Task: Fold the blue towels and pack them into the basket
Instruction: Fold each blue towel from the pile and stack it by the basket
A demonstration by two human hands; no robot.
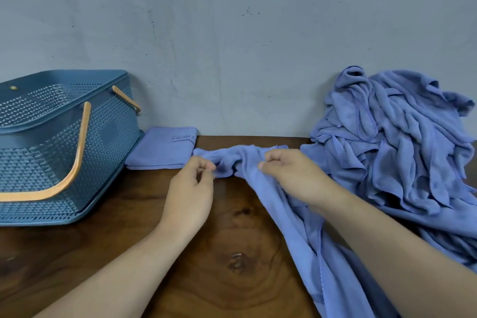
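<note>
A crumpled blue towel lies across the wooden table, running from the far middle down to the near right edge. My left hand pinches its bunched far edge between thumb and fingertips. My right hand grips the same edge a little to the right, fingers curled over the cloth. One folded blue towel with dark lettering lies flat by the wall. A blue perforated basket with orange handles stands at the left; I cannot see any towel inside it.
A large heap of unfolded blue towels is piled against the grey wall at the right. The grey wall closes off the table's far side. Bare wood shows between the basket and my arms.
</note>
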